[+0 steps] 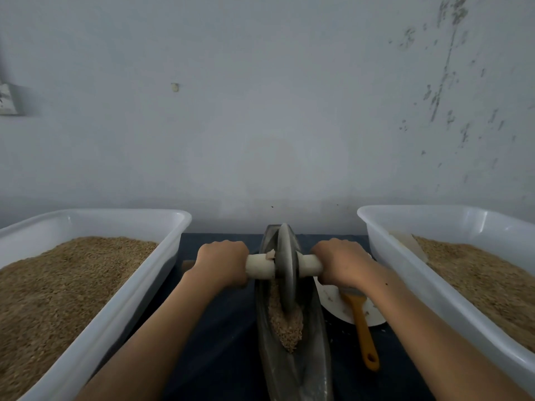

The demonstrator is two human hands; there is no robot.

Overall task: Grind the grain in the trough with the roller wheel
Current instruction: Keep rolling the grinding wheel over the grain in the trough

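Nearest us, below our wrists, the grain [285,328] lies heaped in the narrow trough [315,360], which runs away from us between our arms. Our left hand [223,263] and right hand [340,261] each grip an end of the pale axle [259,264], one either side of the roller wheel [286,267], which stands upright in the groove. We should press evenly on both ends, we judge, so the wheel stays upright and pushes no grain over the sides.

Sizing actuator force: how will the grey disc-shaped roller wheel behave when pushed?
The grey disc-shaped roller wheel looks thick and dense, probably heavy. On edge in the narrow dark boat-shaped trough, it should roll along it, and may tip unless both handle ends stay held.
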